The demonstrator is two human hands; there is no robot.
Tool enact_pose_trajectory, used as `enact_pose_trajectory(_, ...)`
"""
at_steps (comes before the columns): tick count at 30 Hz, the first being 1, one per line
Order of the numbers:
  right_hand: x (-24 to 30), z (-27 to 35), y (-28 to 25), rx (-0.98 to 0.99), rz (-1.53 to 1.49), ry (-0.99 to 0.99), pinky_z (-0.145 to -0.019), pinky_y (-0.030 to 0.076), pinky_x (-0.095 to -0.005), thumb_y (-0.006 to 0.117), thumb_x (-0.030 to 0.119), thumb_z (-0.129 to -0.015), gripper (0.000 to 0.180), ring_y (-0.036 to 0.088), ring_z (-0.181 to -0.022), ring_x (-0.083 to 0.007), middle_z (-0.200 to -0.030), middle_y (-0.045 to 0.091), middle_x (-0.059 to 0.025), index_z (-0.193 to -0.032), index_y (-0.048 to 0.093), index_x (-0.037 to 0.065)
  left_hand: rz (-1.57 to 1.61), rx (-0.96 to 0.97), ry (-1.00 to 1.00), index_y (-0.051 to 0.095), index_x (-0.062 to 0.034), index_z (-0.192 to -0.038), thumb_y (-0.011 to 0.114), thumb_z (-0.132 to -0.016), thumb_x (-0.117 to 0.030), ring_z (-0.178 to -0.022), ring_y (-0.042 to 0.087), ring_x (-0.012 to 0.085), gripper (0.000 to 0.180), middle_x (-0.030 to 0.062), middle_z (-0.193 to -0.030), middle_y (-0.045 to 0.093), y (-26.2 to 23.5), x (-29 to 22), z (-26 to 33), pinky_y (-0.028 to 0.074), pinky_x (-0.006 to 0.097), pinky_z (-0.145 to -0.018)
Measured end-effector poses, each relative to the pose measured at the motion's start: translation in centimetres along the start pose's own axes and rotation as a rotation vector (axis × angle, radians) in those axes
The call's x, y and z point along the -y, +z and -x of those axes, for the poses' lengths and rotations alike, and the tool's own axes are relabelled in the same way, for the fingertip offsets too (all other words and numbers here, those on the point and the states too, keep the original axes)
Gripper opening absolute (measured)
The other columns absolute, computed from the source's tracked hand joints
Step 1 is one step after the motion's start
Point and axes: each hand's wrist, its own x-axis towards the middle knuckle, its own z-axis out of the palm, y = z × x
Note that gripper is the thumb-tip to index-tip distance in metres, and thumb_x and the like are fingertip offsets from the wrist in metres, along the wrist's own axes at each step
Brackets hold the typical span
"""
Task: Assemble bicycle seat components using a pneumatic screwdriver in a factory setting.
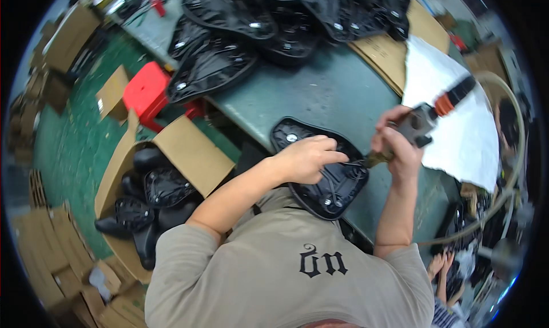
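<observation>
We have a black, saddle-shaped shell (346, 185) lying hollow side up at the near edge of the green-topped table (246, 108), close against our beige T-shirt (274, 259). Bright round metal fittings (291, 138) show near its ends. We judge it light and fairly stiff around its raised rim, perhaps with some give in the outer covering, which is hidden beneath; its smooth look suggests it could slide or rock on the table. The rim seems the surest place to take hold, clear of the fittings. Our left hand (311, 159) lies over the hollow with the index finger reaching out and the others curled; we cannot tell whether it pinches anything. Our right hand (400, 148) is wrapped around a silver-grey tool with an orange band and black end (420, 125), its narrow front at the shell's right rim. Beyond, similar black shells (229, 10) are heaped at the table's far side, near flat brown cardboard (380, 53) and a torn-edged white sheet (457, 148). Leftward, a red plastic stool (147, 88) and an open cardboard box (194, 153) of black saddles (166, 188) stand on the green floor (86, 139).
</observation>
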Motion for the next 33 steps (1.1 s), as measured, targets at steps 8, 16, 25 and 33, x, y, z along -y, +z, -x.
enact_pose_trajectory(8, 4.6, 2.0, -1.1, 0.207, -0.098, -0.632, -0.069, 0.047, -0.0395, 0.055, 0.013, -0.086, 0.039, 0.053, -0.065, -0.0189, -0.101, 0.050, -0.0157, -0.123, 0.055, 0.003, -0.180, -0.549, -0.369, 0.071, -0.0053, -0.118, 0.059, -0.058, 0.012, -0.081, 0.056, 0.0287, 0.063, 0.0093, -0.083, 0.054, -3.7, -2.5, 11.2, 0.048, 0.037, -0.071)
enact_pose_trajectory(16, 1.1, 1.3, -1.4, 0.225, -0.118, -0.431, -0.071, 0.047, -0.0388, 0.056, 0.007, -0.090, 0.031, 0.056, -0.068, -0.0202, -0.102, 0.051, -0.0166, -0.120, 0.053, 0.002, -0.363, -1.911, -1.189, 0.062, 0.0018, -0.127, 0.065, -0.072, 0.008, -0.074, 0.049, 0.0095, 0.056, -0.0032, -0.085, 0.049, -6.2, -3.6, 35.4, 0.047, 0.025, -0.069)
enact_pose_trajectory(25, 0.0, 0.6, -1.1, 0.238, -0.150, -0.414, -0.069, 0.049, -0.0391, 0.056, 0.004, -0.089, 0.029, 0.056, -0.067, -0.0197, -0.102, 0.053, -0.0156, -0.117, 0.052, 0.003, -0.993, -1.506, -1.233, 0.049, 0.0063, -0.142, 0.079, -0.079, -0.011, -0.131, 0.052, 0.0370, 0.072, 0.0228, -0.144, 0.050, -10.3, -6.1, 41.1, 0.041, 0.044, -0.115)
enact_pose_trajectory(33, 0.6, 3.5, -1.8, 0.000, -0.088, -0.363, -0.061, 0.054, -0.0386, 0.056, 0.000, -0.085, 0.029, 0.056, -0.060, -0.0206, -0.097, 0.055, -0.0154, -0.113, 0.049, 0.001, -0.917, -1.216, 0.124, 0.043, 0.0073, -0.143, 0.070, -0.080, 0.001, -0.138, 0.050, 0.0377, 0.069, 0.0252, -0.143, 0.053, -22.0, -17.5, 12.5, 0.034, 0.050, -0.120)
